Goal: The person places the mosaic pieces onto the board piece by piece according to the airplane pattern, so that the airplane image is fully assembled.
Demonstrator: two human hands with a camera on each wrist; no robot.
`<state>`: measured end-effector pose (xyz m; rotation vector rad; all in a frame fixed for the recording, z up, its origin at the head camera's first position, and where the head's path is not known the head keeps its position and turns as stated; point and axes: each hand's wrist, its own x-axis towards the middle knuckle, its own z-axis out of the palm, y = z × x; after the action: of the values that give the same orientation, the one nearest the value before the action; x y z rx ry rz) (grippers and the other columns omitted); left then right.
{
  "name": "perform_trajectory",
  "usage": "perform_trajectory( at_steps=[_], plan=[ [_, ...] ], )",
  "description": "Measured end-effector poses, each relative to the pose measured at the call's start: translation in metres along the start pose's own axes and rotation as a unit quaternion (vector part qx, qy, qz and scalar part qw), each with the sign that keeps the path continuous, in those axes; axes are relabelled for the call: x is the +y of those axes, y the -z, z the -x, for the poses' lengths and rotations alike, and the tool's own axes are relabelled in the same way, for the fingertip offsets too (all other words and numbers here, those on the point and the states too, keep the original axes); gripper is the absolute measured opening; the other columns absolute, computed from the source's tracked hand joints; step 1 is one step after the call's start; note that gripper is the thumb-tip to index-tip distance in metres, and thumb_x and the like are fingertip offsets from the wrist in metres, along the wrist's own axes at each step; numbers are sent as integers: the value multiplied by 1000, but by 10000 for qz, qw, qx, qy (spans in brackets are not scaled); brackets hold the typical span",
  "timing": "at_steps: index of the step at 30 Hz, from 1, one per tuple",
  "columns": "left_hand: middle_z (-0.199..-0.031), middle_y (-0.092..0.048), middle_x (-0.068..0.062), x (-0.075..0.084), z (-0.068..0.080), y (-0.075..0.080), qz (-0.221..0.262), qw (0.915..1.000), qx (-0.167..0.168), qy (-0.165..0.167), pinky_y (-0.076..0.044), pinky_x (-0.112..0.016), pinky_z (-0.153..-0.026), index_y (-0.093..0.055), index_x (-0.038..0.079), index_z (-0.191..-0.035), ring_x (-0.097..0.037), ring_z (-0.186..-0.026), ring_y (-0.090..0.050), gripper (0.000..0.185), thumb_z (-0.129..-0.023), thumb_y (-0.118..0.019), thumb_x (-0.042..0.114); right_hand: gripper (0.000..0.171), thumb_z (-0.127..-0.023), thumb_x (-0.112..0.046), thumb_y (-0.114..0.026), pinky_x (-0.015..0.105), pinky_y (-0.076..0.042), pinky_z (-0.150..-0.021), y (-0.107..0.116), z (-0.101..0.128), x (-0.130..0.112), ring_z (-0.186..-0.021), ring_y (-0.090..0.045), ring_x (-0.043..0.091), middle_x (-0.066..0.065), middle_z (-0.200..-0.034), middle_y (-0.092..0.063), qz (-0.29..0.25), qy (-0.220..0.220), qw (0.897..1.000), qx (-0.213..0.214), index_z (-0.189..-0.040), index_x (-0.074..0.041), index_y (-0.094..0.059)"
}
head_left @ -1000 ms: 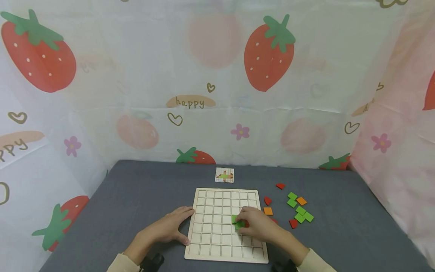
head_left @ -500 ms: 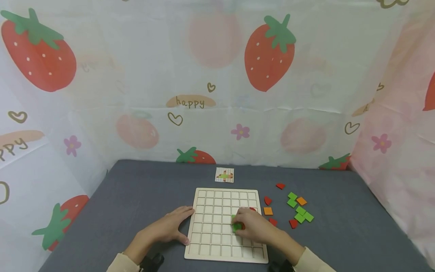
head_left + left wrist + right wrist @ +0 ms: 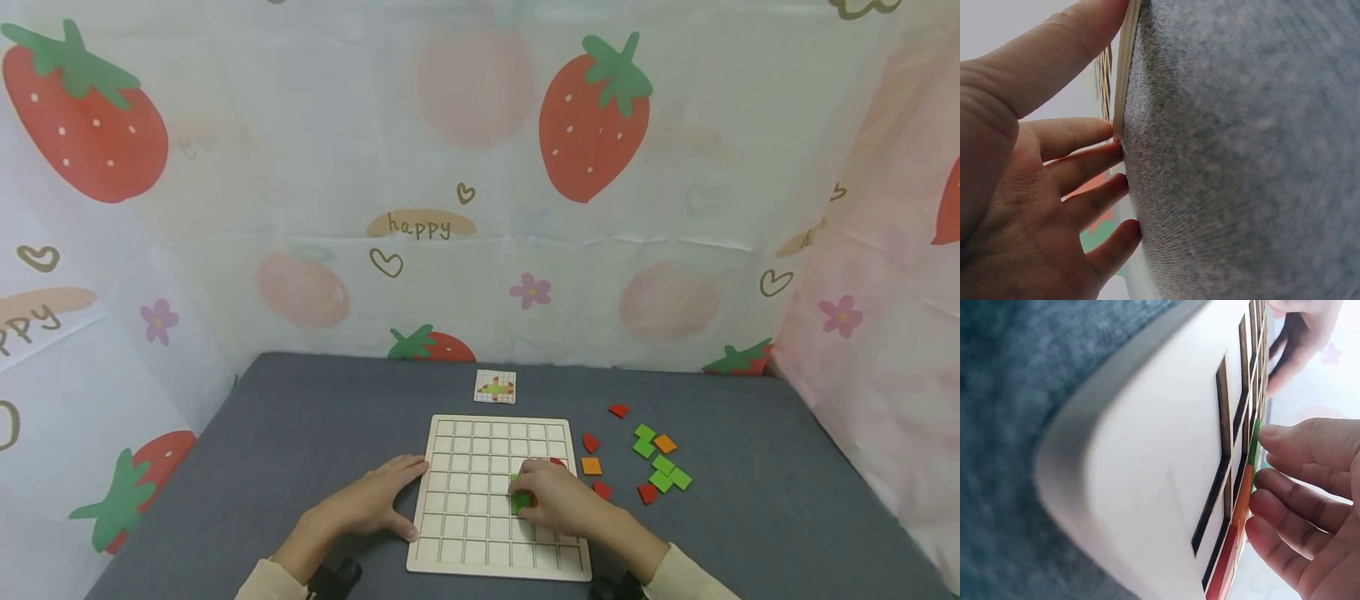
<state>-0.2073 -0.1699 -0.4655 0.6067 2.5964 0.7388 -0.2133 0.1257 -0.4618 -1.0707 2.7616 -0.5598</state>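
A pale wooden grid board [image 3: 450, 527] lies on the dark table. My left hand [image 3: 367, 500] rests at its left edge, thumb and fingers spread; the left wrist view shows fingertips against the board's side [image 3: 1124, 75]. Over the board's right half, my right hand [image 3: 564, 497] holds a green square tile [image 3: 519, 503] between thumb and fingers, down at the grid. In the right wrist view, the thumb touches the green tile [image 3: 1257, 440], beside an orange tile [image 3: 1244, 494] and a red tile [image 3: 1222, 562]. The hand partly hides the tiles beneath it.
Loose green tiles [image 3: 662, 481], orange tiles [image 3: 591, 466] and red tiles [image 3: 618, 411] lie right of the board. A small pattern card [image 3: 496, 387] lies behind it. A strawberry-print curtain [image 3: 480, 275] encloses the table.
My right hand has shifted slightly left and settled the green tile into line with the grid. A red tile near the board's right edge has come into view. My left hand stays put.
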Motion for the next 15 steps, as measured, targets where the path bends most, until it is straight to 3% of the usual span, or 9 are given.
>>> perform_trajectory(
  at_steps=[9,15],
  plan=[
    [-147,-29,-10,-1,0,0,-2,10000,3,-23,-22,-62,-102,-31,11,-141,-33,-138,-22,93,-65,-76,40,15,-81,-20,-65,14,-43,-64,0,-1,-1,-76,-48,1,-8,-87,-57,-23,37,10000,2,-95,-17,-70],
    [-147,-29,-10,-1,0,0,2,10000,10,-34,-24,-60,-102,-31,10,-141,-33,-137,-23,93,-65,-76,38,17,-81,-23,-65,16,-40,-62,3,2,5,-72,-48,4,-8,-85,-56,-403,-190,9990,23,-96,-18,-70]
  ],
)
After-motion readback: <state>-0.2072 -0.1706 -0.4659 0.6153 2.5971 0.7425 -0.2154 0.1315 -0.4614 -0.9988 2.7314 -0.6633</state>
